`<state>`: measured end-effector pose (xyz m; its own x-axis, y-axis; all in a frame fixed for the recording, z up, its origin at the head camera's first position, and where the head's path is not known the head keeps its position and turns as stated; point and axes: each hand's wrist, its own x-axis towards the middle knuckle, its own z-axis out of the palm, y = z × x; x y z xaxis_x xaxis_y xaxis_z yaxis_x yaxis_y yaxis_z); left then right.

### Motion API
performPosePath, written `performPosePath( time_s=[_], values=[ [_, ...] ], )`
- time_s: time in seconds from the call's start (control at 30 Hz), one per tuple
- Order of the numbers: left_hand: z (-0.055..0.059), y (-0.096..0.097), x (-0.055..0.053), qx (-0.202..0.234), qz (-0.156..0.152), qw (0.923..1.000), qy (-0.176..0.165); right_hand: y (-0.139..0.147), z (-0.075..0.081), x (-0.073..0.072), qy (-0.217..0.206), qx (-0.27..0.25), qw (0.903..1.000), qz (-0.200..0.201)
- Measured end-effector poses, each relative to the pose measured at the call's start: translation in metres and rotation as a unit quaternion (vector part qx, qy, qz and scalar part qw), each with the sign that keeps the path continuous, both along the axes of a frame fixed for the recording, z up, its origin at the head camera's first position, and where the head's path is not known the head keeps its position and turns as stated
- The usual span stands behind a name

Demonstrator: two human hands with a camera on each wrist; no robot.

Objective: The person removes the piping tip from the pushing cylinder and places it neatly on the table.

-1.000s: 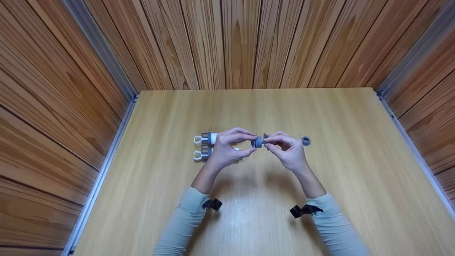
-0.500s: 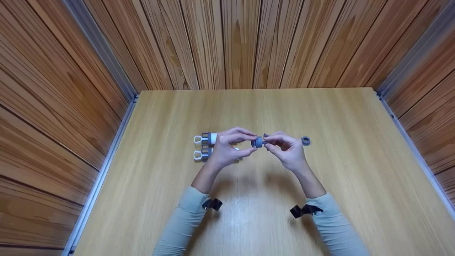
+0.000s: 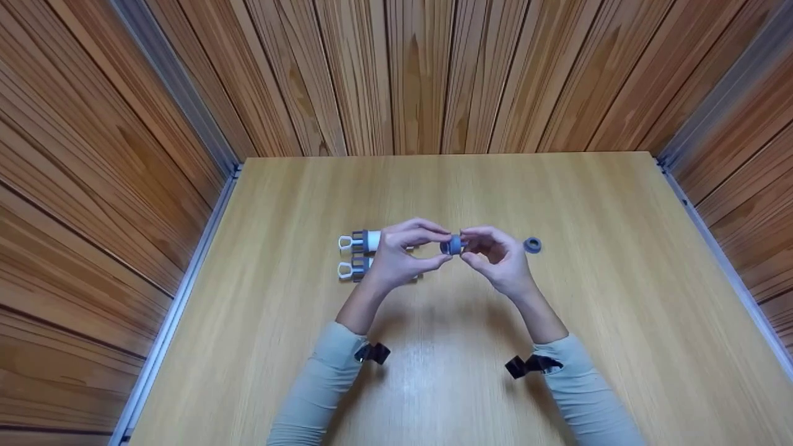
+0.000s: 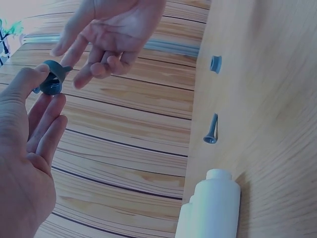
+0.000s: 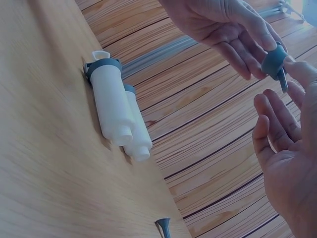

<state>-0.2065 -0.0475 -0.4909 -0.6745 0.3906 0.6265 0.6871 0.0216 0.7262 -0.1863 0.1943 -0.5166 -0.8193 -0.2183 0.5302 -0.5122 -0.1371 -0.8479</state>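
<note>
My left hand [image 3: 401, 255] pinches a small blue-grey cap-like part [image 3: 454, 245] between thumb and fingertips, raised over the table. In the left wrist view, the cap-like part [image 4: 52, 79] shows a hollow round body and a thin stem pointing toward my right hand [image 4: 121, 29]. The right thumb and index finger lie at the part's stem side, one at each edge, while the other fingers stay loosely bent. From the right wrist view, the stem of the part [image 5: 274, 62] points downward, with the right thumb overlapping its edge.
Two white bottles [image 5: 106, 94] with grey collars and white loops lie side by side, partly behind my left hand. A grey ring [image 3: 532, 245] rests to the right. A small flared, funnel-like piece [image 4: 211, 136] stands on the tabletop [image 3: 297, 198]. Wood panels enclose the table.
Both hands and the cap-like part have shifted slightly. My right thumb and index finger have spread from the thin stem toward the part's edges. Objects on the table stay put.
</note>
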Motion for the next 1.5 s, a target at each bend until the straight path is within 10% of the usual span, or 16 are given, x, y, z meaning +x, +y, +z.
performPosePath(
  time_s=[0.63, 1.5],
  values=[
    [-0.0044, 0.0039, 0.0008, 0.01, -0.028, 0.9995, -0.013, -0.0015, -0.0006, 0.0, 0.018, 0.001, 0.9998, 0.001],
    [-0.0064, -0.0017, 0.001, -0.018, 0.009, 0.9991, -0.038, 0.0074, 0.0053, -0.001, 0.028, 0.009, 0.9995, -0.008]
  ],
)
